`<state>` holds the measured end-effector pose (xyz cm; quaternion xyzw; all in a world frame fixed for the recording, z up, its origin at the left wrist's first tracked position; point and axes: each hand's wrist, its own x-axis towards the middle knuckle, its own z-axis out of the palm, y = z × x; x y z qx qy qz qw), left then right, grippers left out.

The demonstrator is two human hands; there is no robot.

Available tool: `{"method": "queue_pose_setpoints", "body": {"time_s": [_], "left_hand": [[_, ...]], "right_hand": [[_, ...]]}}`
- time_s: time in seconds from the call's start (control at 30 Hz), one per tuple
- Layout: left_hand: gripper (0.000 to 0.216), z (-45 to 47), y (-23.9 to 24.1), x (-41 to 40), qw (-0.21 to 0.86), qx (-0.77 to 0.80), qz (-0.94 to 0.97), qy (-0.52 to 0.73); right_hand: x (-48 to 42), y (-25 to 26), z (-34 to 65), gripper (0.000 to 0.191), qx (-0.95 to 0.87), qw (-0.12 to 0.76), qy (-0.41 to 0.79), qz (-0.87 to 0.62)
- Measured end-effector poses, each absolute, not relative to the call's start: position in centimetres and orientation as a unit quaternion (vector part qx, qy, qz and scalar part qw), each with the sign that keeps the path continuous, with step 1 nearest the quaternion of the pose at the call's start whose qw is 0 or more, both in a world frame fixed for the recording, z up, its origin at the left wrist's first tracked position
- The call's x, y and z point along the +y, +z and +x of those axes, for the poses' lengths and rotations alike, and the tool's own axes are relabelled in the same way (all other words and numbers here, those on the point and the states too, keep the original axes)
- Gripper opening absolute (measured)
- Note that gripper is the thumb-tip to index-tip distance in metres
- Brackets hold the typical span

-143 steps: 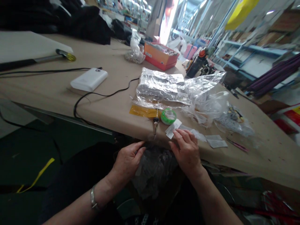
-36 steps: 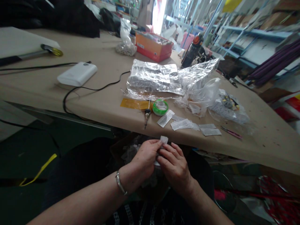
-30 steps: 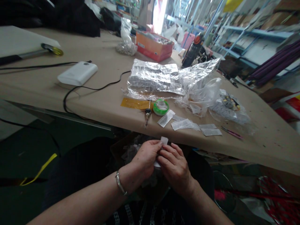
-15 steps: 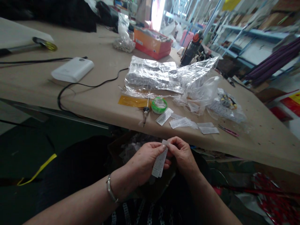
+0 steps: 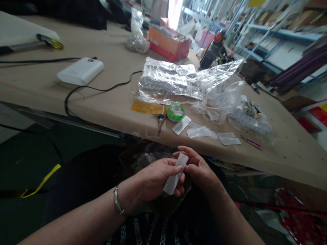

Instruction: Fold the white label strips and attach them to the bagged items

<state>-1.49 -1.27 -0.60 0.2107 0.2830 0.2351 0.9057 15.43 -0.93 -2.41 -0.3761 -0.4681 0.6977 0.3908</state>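
Note:
My left hand (image 5: 163, 175) is closed on a small stack of white printed labels (image 5: 174, 180), its thumb pressed on top and its fingers curled beneath. Right beside the labels' upper end is my right hand (image 5: 200, 170), fingers partly bent and apart from the thumb; I see nothing held in it. Under both hands, a box of loose pale slips (image 5: 148, 158) shows in the shadow on my lap. More printed labels (image 5: 198, 132) lie along the table's front edge, near a green-rimmed round container (image 5: 175, 112) and a soldering-iron-like tool (image 5: 160, 124).
Crumpled clear plastic bags (image 5: 168, 80) cover the table's middle. A white power bank (image 5: 81, 70) with a black cable lies left. Pink-handled tweezers (image 5: 251, 142) and a bag of small parts (image 5: 250, 115) are right; an orange box (image 5: 168, 42) stands behind.
My right hand has loosened its pinch at the labels' top end, and its fingers have spread. The left hand keeps the labels, which now lean more to the right.

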Motion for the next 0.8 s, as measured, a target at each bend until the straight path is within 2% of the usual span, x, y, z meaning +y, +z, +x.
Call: {"method": "queue_pose_setpoints", "body": {"time_s": [0.07,0.13,0.33,0.47,0.53,0.63,0.8], "left_hand": [[0.019,-1.4,-0.7,-1.4,0.909,0.268,0.229,0.221],[0.021,-1.3,-0.9,-1.6,0.909,0.258,0.247,0.213],[0.022,-1.0,-1.5,-2.0,0.9,0.271,0.268,0.213],[0.02,-1.1,-1.4,-2.0,0.895,0.28,0.268,0.22],[0.02,-1.2,-1.3,-1.9,0.892,0.294,0.257,0.229],[0.019,-1.3,-1.1,-1.7,0.887,0.314,0.241,0.237],[0.023,-1.4,-1.1,-1.7,0.882,0.321,0.243,0.245]], "right_hand": [[-0.7,-2.4,15.6,0.054,-0.458,0.347,0.75,-0.329],[-0.5,-2.5,15.5,0.046,-0.439,0.328,0.778,-0.308],[-0.3,-3.0,14.8,0.025,-0.382,0.352,0.81,-0.272],[-0.6,-2.8,15.0,0.03,-0.408,0.357,0.787,-0.296],[-0.8,-2.5,15.2,0.037,-0.449,0.386,0.728,-0.346],[-1.2,-1.8,15.5,0.039,-0.56,0.41,0.568,-0.442],[-1.6,-0.7,15.3,0.034,-0.731,0.35,0.335,-0.48]]}}
